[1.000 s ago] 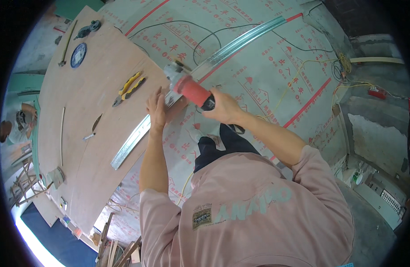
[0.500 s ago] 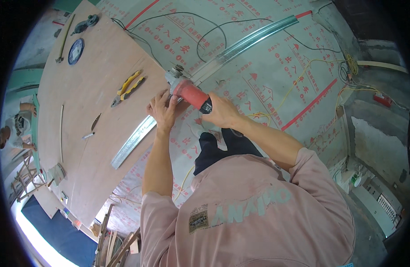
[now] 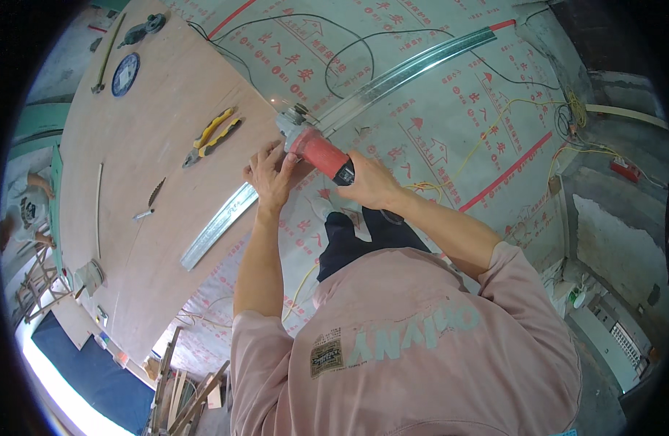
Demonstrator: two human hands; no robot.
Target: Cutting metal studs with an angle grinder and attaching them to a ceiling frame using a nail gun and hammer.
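My right hand (image 3: pixel 372 183) is wrapped round the rear end of a red angle grinder (image 3: pixel 321 155). The grinder's grey head and disc lie over a long shiny metal channel (image 3: pixel 222 224), which crosses the edge of the wooden board and stretches away to the upper right. Small sparks show just beyond the disc. Beside the grinder's head, my left hand (image 3: pixel 269 178) grips the channel, with its thumb up against the tool. Part of the channel is hidden under this hand and the grinder.
Yellow-handled pliers (image 3: pixel 212 136), a blue-rimmed disc (image 3: pixel 125 75), another grinder-like tool (image 3: pixel 142 30) and a thin strip (image 3: pixel 99 211) lie on the wooden board (image 3: pixel 142 283). Dark and yellow cables (image 3: pixel 471 168) run over the printed floor sheet. Another person (image 3: pixel 31 207) is at far left.
Sparks now show at the disc, where none showed before. The grinder and both hands sit slightly farther right in the picture, as the whole view has shifted a little.
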